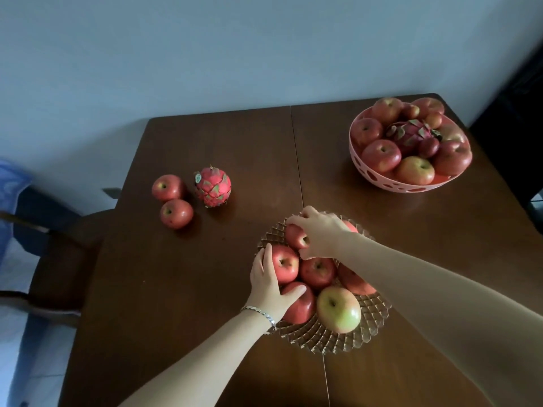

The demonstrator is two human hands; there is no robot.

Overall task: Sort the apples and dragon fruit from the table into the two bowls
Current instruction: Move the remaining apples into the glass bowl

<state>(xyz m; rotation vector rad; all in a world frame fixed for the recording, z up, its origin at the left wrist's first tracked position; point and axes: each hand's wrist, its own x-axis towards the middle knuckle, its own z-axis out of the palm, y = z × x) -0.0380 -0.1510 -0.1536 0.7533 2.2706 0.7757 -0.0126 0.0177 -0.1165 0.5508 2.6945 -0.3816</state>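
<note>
With the left hand (269, 279) curled round an apple (285, 264) at the glass bowl's (368, 329) nine o'clock and the right hand (321, 235) gripping a second apple (296, 237) at twelve, seat each in a hollow before releasing.

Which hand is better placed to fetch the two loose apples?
Probably the left hand: it is on the glass bowl's left side, nearer the loose apples; the right hand grips an apple farther right.

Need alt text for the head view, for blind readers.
In a clear glass bowl of red apples, the left hand cups a large apple and the right hand grips a smaller apple. Two loose red apples and a pink dragon fruit lie left on the brown table; a pink perforated bowl stands right.
</note>
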